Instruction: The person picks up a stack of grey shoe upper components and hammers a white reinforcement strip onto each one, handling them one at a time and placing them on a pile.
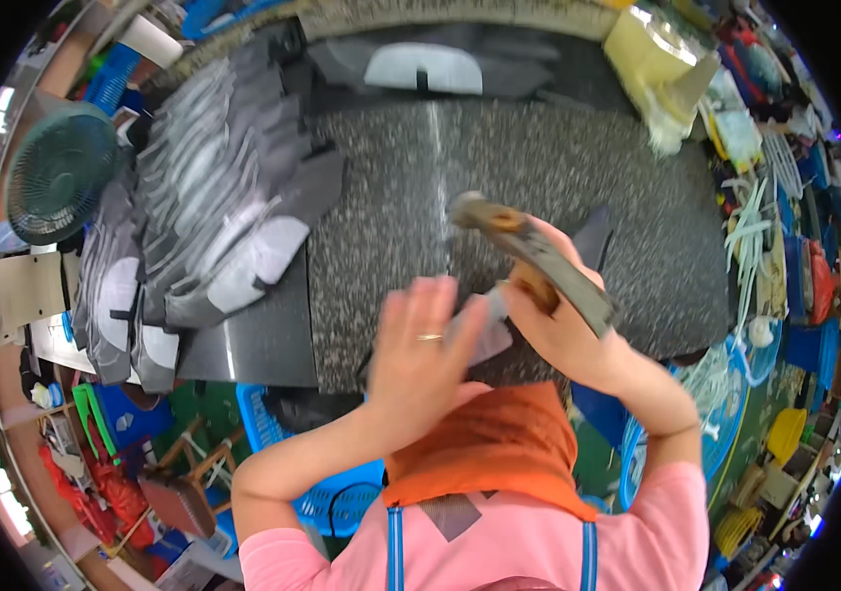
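Work in hand: judged from the pose, a grey-and-white piece [492, 340] is being worked flat with a hammer-like tool [550, 263]. The piece lies near the middle of the front edge of the speckled tabletop [539, 138], partly covered by both hands.

Right hand [566, 340]: fingers clenched around the tool, which shows a long metal part and some wood, raised at a slant above the surface. Left hand [414, 353]: blurred, fingers extended and grasping nothing visible, just beside the piece; contact with it cannot be told. The next move appears to call for the left fingers to steady the piece while clear of the metal.

Surroundings: a dark strip [593, 238] shows behind the right hand; whether it belongs to the same piece cannot be told. A stack of grey pieces [214, 177] fans along the left edge, and another piece [391, 67] lies at the rear edge. A yellowish container [642, 59] stands at the rear right corner. Beyond the left edge is a green fan [61, 172]. The only close obstruction noted is the left hand itself.
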Tool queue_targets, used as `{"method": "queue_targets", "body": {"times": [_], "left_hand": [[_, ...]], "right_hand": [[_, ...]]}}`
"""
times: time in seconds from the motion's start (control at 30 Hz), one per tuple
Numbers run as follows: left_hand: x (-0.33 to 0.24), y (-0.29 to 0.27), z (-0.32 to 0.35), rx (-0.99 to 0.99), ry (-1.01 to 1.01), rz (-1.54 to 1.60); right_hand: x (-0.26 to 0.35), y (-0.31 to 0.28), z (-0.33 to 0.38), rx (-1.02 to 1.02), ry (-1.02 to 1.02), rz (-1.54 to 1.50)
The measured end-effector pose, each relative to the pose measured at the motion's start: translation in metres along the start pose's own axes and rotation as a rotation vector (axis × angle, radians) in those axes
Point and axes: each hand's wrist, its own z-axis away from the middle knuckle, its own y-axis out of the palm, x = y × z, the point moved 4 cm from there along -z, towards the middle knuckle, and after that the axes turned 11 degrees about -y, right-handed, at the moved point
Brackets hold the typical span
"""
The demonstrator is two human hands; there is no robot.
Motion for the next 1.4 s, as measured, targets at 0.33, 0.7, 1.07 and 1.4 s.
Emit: {"method": "queue_targets", "body": {"times": [0.33, 0.7, 1.07, 1.4], "left_hand": [[0.064, -0.021, -0.165, -0.649, 0.102, -0.363], [0.102, -0.066, -0.004, -0.180, -0.184, -0.060], [0.131, -0.086, 0.007, 0.047, -0.187, -0.137], [0.003, 0.018, -0.071, 0.547, -0.178, 0.699]], "right_hand": [[-0.022, -0.046, 0.032, -0.173, 0.149, -0.052], [-0.019, 0.034, -0.043, 0.167, -0.515, 0.223], [-0.003, 0.026, -0.016, 0.463, -0.161, -0.016], [0.002, -0.051, 0.025, 0.242, 0.114, 0.221]]}}
